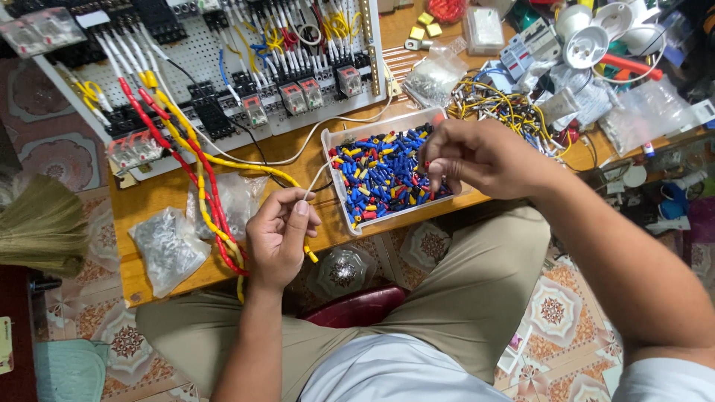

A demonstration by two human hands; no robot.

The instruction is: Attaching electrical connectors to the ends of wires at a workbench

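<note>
My left hand (277, 237) pinches a thin white wire (320, 170) near its end, just in front of the low wooden table (153, 201). My right hand (477, 158) hovers over a clear plastic tray (337, 175) filled with blue, yellow and red crimp terminals (376, 175), its fingertips closed on a small red terminal (427, 165). The white wire runs back to a white perforated panel (194, 56) that carries relays, black terminal blocks and many wires. A bundle of red and yellow cables (205, 190) hangs from that panel past my left hand.
Two clear bags of small parts (170, 249) lie on the table's left. A tangle of yellow wires (495, 104), white lamp holders (588, 33) and breakers crowd the right. A straw broom (41, 227) lies at far left. My crossed legs rest on patterned floor tiles.
</note>
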